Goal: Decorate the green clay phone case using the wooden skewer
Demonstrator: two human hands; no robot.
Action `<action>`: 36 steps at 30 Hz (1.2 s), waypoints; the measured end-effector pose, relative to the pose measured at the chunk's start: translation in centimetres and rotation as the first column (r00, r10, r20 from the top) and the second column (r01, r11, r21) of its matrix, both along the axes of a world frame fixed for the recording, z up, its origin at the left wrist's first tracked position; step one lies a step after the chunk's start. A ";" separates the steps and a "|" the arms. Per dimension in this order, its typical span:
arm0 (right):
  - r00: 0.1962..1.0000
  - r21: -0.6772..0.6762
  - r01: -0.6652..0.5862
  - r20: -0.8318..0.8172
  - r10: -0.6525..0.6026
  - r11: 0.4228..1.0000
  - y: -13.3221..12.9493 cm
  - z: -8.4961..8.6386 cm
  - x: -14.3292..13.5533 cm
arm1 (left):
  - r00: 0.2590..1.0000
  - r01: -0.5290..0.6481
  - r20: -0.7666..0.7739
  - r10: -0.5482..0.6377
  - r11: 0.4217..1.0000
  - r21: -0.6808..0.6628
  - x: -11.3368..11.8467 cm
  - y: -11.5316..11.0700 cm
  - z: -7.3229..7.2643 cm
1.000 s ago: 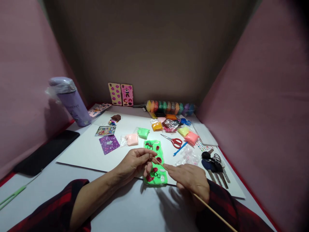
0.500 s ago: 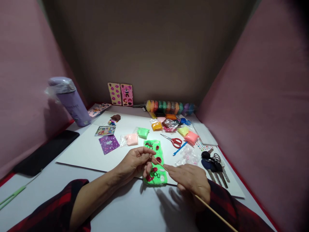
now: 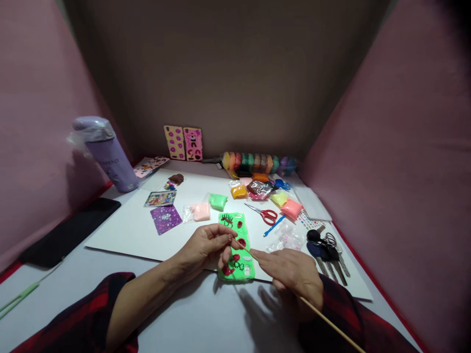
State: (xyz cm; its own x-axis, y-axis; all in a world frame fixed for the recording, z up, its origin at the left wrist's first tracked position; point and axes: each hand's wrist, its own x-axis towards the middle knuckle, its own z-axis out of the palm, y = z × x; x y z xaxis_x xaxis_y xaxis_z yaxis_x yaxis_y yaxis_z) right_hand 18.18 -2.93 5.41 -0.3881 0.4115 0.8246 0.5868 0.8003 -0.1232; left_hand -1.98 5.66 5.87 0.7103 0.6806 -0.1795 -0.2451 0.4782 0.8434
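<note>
A thin wooden stick runs from the bottom right up to the fingertips of my left hand. Those fingers pinch a tiny brown piece at the stick's tip. My right hand is closed around the stick, its fingers stretched along it toward the tip. Below both hands lies a bright green phone case, decorated with red shapes, black dots and a white oval. My left fingers hide part of its left side.
Scissors and a blue tool lie beyond my right hand, with keys further right. Several clay packets, including a green one, lie on the white board. A purple bottle stands at left.
My right hand has shifted very slightly to the right with the stick. My left hand has barely moved and still pinches the brown piece.
</note>
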 end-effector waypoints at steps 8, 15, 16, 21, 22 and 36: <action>1.000 -0.022 0.017 -0.014 -0.017 1.000 -0.1 -0.1 -0.2 | 1.000 0.023 0.001 -0.023 1.000 -0.007 -0.1 0.1 0.0; 0.999 -0.017 0.034 -0.011 -0.034 0.999 -0.1 0.1 -0.3 | 0.999 0.053 0.008 -0.054 0.998 0.016 -0.2 0.1 -0.3; 1.000 -0.014 0.026 -0.011 -0.026 1.000 -0.1 0.1 -0.2 | 0.999 0.047 0.017 -0.048 0.999 0.018 -0.2 0.1 -0.4; 0.999 -0.020 0.023 -0.026 -0.023 1.000 0.0 -0.5 0.0 | 0.999 0.024 0.037 -0.025 1.000 0.018 -0.1 0.0 -0.1; 0.999 -0.020 0.026 -0.024 -0.027 0.999 0.0 -0.5 0.0 | 0.999 0.026 0.032 -0.026 1.000 0.015 -0.1 0.0 0.0; 0.999 0.003 0.043 0.000 -0.043 0.999 0.1 0.0 -0.1 | 0.995 0.093 0.035 -0.092 0.996 -0.015 -0.3 0.0 -0.1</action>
